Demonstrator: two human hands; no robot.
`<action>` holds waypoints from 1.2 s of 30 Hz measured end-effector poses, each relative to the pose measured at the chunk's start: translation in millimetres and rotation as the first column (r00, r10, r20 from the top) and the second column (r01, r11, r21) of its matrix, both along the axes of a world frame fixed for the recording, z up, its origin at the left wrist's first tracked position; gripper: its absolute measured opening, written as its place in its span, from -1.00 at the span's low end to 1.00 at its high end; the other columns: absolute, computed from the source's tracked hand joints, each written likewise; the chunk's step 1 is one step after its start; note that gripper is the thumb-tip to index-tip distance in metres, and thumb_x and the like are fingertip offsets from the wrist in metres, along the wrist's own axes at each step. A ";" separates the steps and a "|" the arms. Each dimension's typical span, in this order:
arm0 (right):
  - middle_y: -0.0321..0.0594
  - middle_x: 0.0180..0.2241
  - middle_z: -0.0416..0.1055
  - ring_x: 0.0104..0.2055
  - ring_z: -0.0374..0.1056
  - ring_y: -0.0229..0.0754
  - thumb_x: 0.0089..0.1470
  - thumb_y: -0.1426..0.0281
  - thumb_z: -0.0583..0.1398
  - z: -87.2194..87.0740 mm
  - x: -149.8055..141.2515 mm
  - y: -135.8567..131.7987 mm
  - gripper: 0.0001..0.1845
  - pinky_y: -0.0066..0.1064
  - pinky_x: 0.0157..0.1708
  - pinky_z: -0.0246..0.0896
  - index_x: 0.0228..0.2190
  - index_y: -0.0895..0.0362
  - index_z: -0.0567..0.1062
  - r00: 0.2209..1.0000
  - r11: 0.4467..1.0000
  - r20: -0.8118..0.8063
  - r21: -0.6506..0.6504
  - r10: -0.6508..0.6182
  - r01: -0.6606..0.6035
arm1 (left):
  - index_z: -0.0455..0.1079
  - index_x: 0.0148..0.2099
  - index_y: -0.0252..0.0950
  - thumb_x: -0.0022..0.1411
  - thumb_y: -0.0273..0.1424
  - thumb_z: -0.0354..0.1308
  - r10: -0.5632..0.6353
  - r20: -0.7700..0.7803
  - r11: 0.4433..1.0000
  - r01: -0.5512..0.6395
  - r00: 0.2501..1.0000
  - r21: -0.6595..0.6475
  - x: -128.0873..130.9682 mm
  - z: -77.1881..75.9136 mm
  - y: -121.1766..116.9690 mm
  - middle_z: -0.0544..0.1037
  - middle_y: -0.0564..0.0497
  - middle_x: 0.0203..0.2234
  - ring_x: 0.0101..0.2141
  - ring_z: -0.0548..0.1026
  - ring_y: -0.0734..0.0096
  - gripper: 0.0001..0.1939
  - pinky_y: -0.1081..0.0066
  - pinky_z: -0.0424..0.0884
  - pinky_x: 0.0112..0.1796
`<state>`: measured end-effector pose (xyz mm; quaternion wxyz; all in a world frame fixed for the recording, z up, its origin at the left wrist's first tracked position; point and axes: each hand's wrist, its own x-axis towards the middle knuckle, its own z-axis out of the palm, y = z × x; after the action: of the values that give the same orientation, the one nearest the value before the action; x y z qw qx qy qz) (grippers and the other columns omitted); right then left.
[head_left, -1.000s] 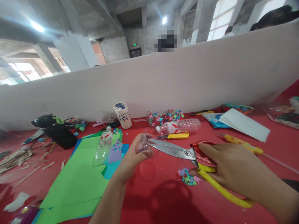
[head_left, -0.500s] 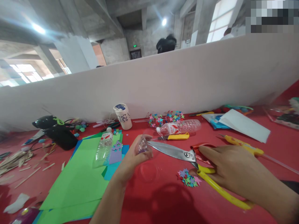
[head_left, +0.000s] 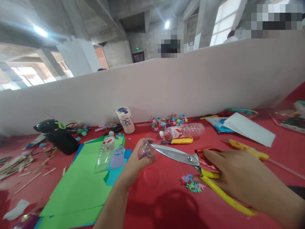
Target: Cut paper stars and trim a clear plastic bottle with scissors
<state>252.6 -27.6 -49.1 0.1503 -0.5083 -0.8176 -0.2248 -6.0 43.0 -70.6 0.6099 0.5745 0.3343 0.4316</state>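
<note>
Held in the fingers of my left hand (head_left: 135, 163) is a clear plastic piece (head_left: 145, 149), seemingly cut from a bottle; its full outline is hard to make out. My right hand (head_left: 234, 167) is closed around the handles, one red and one yellow, of large scissors (head_left: 175, 155). Their blades look closed, and the tips reach the edge of the plastic piece. Below, a round clear plastic piece (head_left: 152, 177) lies on the red table. A small pile of colourful foam stars (head_left: 192, 184) sits under the scissors, close to my right fingers.
A yellow utility knife (head_left: 182, 140) and a clear bottle (head_left: 190, 130) lie behind the blades. Green sheets (head_left: 76, 178) with another bottle (head_left: 105, 154) are at left. A white cup (head_left: 126, 121) stands near the partition (head_left: 143, 89). A yellow glue gun (head_left: 247, 149) lies right.
Both hands and the scissors stay almost where they were. The camera view has shifted very slightly.
</note>
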 end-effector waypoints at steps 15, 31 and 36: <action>-0.29 -0.75 0.33 -0.72 0.37 -0.02 0.11 0.25 0.09 -5.9 -1.4 1.5 -0.75 -0.30 -0.66 -0.02 -0.56 0.04 0.31 0.998 0.996 0.050 0.088 -0.039 0.034 | 0.24 0.09 -0.22 0.06 -0.28 0.26 0.045 -0.135 0.998 -0.038 0.990 0.056 3.0 -1.3 -1.9 0.38 0.10 -0.41 -0.34 0.35 0.37 -0.46 0.39 0.24 -0.28; -0.31 -0.76 0.32 -0.74 0.36 -0.03 -0.03 0.36 0.17 -11.4 -0.6 2.7 -0.86 -0.35 -0.65 -0.06 -0.57 0.04 0.31 0.997 0.995 0.070 0.101 -0.025 0.018 | 0.27 0.03 -0.24 0.04 -0.32 0.26 0.126 -0.074 0.990 -0.121 0.989 0.070 6.3 -0.5 -2.5 0.40 0.10 -0.43 -0.34 0.36 0.37 -0.51 0.41 0.25 -0.32; -0.32 -0.78 0.29 -0.74 0.36 -0.03 0.02 0.34 0.14 -7.8 -6.2 -1.1 -0.83 -0.33 -0.64 -0.07 -0.57 0.02 0.28 0.996 0.994 0.062 0.087 -0.071 0.065 | 0.25 0.03 -0.25 0.06 -0.31 0.27 0.153 -0.093 0.983 -0.142 0.984 0.118 7.7 -1.9 -2.4 0.37 0.11 -0.41 -0.35 0.33 0.39 -0.51 0.40 0.28 -0.29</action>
<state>246.5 -28.7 -56.9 0.1372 -0.5214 -0.7940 -0.2808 1.7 40.6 -72.5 0.5257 0.6023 0.3820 0.4636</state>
